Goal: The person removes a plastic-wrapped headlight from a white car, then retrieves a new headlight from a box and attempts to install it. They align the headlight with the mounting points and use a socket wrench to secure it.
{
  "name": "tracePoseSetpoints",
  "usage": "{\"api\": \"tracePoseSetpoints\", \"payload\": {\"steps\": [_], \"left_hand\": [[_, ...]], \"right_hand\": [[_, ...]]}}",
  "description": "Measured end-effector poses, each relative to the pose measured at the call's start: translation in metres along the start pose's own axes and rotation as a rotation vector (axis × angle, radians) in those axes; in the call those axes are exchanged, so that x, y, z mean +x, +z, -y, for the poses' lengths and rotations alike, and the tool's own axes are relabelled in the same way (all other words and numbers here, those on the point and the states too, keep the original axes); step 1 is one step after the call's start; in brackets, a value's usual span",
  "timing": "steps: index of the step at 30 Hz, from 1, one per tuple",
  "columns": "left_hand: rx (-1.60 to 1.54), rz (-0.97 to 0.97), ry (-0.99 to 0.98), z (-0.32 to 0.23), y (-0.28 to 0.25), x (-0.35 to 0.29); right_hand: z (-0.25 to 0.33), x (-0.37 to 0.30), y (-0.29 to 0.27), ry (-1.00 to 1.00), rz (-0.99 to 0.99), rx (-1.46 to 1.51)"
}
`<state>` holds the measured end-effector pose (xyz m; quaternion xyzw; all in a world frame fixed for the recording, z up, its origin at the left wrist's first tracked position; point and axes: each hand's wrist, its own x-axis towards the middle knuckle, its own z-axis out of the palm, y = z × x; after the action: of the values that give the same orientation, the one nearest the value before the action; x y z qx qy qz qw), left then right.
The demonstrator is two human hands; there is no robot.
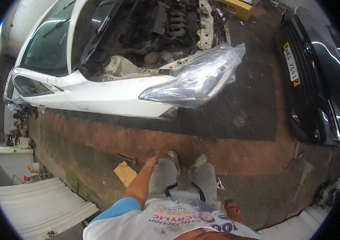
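Observation:
A headlight (194,78) wrapped in clear plastic sits at the front corner of a white car, against the white fender (110,96). My left arm reaches forward and down along my left leg. My left hand (154,157) is by my left knee, below the fender and apart from the headlight; its fingers do not show clearly. Low at my right side is my right hand (227,203), with a red band at the wrist; its fingers are mostly hidden. A small whitish object (220,184) lies beside my right leg, near that hand.
The engine bay (150,36) is exposed, with no hood over it. A dark car (314,76) stands at the right. A yellow box (236,8) is at the back. On the floor lie a yellow paper-like piece (125,173) and a dark rod-like tool (126,159). White panels (42,204) lie at lower left.

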<state>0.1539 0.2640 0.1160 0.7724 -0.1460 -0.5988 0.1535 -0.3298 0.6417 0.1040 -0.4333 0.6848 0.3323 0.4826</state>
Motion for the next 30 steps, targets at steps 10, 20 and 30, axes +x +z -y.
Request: {"api": "tracePoseSetpoints", "payload": {"steps": [10,20,30], "left_hand": [[0.553,-0.146,0.267,0.022,-0.124,-0.141],[0.203,-0.015,0.353,0.04,-0.049,-0.165],[0.715,0.21,0.327,0.032,-0.083,-0.101]], "right_hand": [[-0.032,-0.039,-0.166,0.152,-0.489,1.051],[0.03,-0.048,-0.321,-0.159,-0.718,0.961],[-0.001,-0.049,-0.249,0.104,-0.484,0.974]]}}
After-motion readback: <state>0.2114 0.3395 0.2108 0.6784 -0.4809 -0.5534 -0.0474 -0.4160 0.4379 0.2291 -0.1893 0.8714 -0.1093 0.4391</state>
